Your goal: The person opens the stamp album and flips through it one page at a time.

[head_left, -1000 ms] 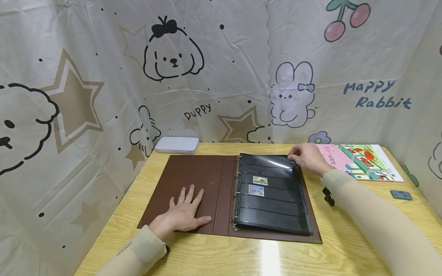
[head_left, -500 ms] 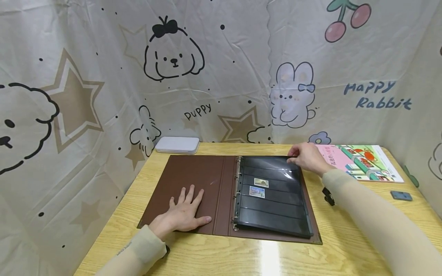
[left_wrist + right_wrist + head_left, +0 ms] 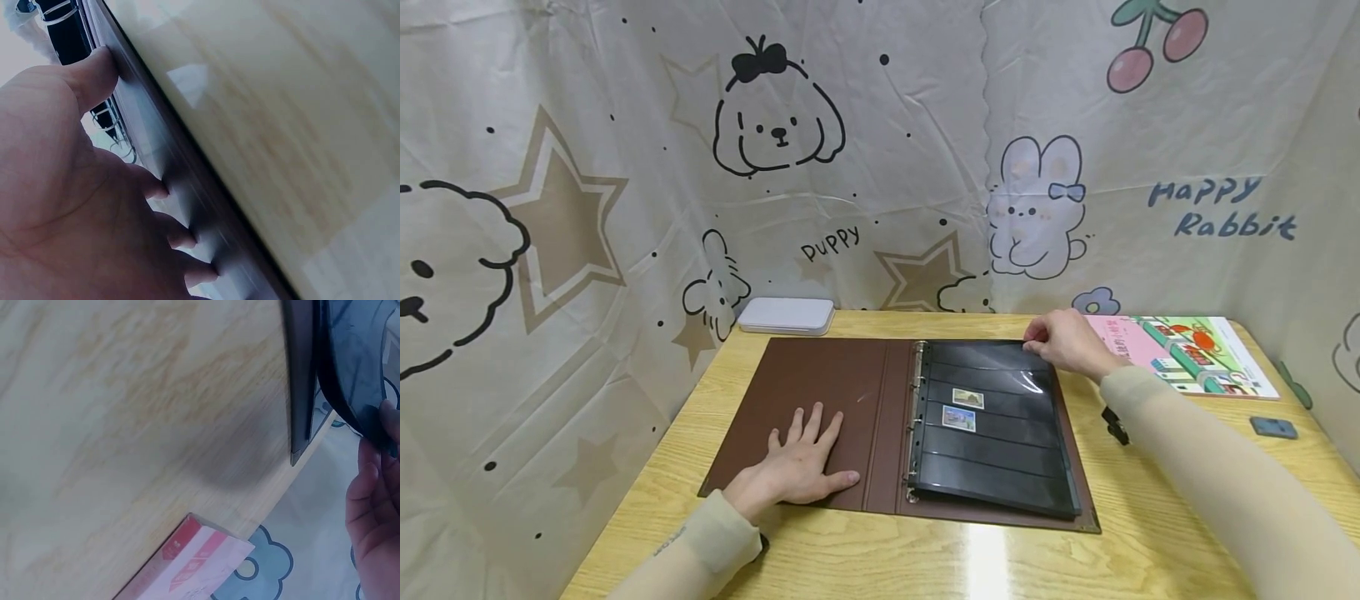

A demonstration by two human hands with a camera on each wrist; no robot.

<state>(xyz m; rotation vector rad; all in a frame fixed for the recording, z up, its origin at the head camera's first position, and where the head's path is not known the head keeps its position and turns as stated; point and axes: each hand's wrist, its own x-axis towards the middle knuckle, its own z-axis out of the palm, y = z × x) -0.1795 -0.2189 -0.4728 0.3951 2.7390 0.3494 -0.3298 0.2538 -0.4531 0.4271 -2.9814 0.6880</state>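
Observation:
A brown ring binder point(image 3: 820, 392) lies open on the wooden table. Black pocket pages point(image 3: 1000, 458) sit on its metal rings, and two stamps point(image 3: 959, 418) show in the middle pockets of the top page. My left hand point(image 3: 801, 467) rests spread on the inside of the left cover; its fingertips touch the cover in the left wrist view. With thumb and fingers my right hand point(image 3: 1071, 342) pinches the far right corner of a page. In the right wrist view that black page point(image 3: 359, 369) bends up, apart from the cover, toward the right hand point(image 3: 378, 500).
Behind the binder's left cover stands a flat white case point(image 3: 786, 315). At the back right lies a pink and green picture book point(image 3: 1195, 354), close to the right forearm. A small dark blue object point(image 3: 1273, 427) lies near the right table edge. Printed cloth point(image 3: 880, 167) hangs around the table.
The top page has settled slightly lower, and its stamps have shifted a little right and down. The right hand keeps its pinch at the corner. The left hand stays put.

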